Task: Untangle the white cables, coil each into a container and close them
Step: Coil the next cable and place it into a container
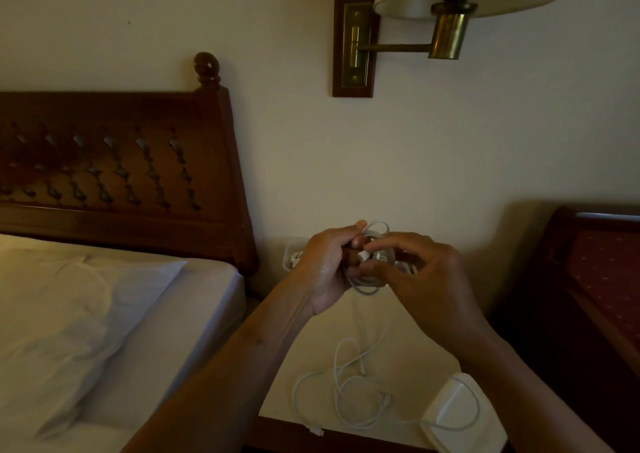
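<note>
On the pale bedside table (408, 328) next to a bed (145, 317), the left hand (325, 269) curls its fingers round a coiled white cable (377, 236), the right hand (429, 279) pinching that same coil, while below the grip a second white cable (346, 380) lies loose beside a white container (460, 414).

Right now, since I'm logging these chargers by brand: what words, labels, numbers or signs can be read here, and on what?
None can be read. The coiled cable, the loose cable, the white container and the brass lamp plate show no legible marking in this dim picture.
</note>
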